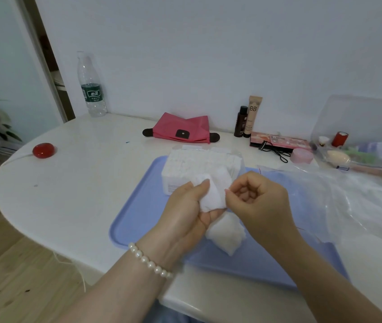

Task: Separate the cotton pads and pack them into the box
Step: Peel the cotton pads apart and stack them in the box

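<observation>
At the far left of the white table [73, 187] we see a round red object [43, 150] with a white cord trailing off the edge, and behind it, against the wall, a clear plastic bottle [91, 86] with a green label standing upright. Further right a pink pouch [181, 129] with dark tabs lies near the wall. In front of it a light blue tray [138, 206] rests on the table, and at its far end sits the clear box [199, 164], already packed with rows of white cotton pads. Above the middle of the tray our left hand [185, 210], a pearl bracelet [149, 261] on its wrist, has its grip around a small stack of cotton pads [213, 194], thumb on the upper face and fingers curled beneath. Just beside it our right hand [257, 201] has a narrow grip, thumb and forefinger pinching the right edge of that same stack while the other fingers curl into the palm. Below the hands another clump of pads [226, 234] lies on the tray. To the right a crumpled clear plastic bag [360, 206] spreads over the tray's right side and the table. Along the wall stand a dark small bottle [241, 122] and a beige BB tube [253, 115], touching or nearly so, next to a flat pink palette [281, 141], a black cord, and a round pink jar [301, 156]. At the far right a clear container [362, 127] holds small cosmetics, among them a red cylinder [339, 139].
</observation>
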Tool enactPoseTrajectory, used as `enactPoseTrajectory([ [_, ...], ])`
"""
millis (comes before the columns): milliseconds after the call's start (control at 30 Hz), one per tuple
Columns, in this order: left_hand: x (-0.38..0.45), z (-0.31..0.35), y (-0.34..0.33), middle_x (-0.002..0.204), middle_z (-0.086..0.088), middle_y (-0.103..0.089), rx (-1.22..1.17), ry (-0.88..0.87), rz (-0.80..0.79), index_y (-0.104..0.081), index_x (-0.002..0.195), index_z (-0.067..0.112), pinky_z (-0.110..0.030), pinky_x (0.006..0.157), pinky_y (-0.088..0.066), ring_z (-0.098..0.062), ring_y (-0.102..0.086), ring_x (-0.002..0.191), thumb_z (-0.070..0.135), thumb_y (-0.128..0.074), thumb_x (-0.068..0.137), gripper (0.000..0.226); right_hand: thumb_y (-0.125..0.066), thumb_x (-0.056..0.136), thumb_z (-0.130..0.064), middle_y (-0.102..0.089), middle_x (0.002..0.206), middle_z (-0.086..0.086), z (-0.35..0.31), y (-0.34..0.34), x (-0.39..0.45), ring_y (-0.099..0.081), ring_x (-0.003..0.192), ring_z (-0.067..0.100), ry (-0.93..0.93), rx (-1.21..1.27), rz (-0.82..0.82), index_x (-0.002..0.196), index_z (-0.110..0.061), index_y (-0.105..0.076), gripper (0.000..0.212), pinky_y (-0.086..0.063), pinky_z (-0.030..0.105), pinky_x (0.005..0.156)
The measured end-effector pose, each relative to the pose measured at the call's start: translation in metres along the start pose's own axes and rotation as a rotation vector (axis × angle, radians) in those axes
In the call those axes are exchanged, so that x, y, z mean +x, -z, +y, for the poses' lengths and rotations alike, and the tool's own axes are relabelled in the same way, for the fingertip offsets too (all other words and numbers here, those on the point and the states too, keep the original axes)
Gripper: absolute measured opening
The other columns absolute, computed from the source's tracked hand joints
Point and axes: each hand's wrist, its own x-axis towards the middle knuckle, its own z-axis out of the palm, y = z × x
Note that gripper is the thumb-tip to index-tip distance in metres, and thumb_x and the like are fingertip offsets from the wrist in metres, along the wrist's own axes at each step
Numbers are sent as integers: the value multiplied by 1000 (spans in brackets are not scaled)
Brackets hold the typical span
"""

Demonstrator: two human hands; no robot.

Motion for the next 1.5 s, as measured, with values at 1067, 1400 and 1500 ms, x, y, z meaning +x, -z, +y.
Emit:
enactPoseTrajectory([
  [1067, 8, -10, -6, 126, -17, -60, -295, 112, -231, -54, 122, -1, -40, 107, -38, -27, -56, 119, 49, -30, 95, 62, -80, 67, -5, -64, 63, -29, -10, -6, -7, -65, 75, -3, -40, 137, 191, 67, -36, -65, 34, -51, 10, 68],
  [1400, 8, -10, -8, 116, -15, -66, -180, 29, -193, -52, 121, -6, -35, 89, -53, -26, -65, 104, 19, -34, 100, 37, -79, 71, -12, -60, 66, -15, -1, -7, -4, -58, 70, 3, -6, -15, 156, 66, -31, -66, 23, -44, 9, 63],
  [1500, 13, 7, 3, 105, -16, -69, -208, 17, -122, -54, 116, -5, -37, 81, -55, -28, -65, 100, 18, -34, 100, 34, -77, 74, -16, -52, 63, -10, 8, 3, 6, -50, 62, 2, 56, -226, 149, 62, -26, -65, 19, -36, 7, 58],
])
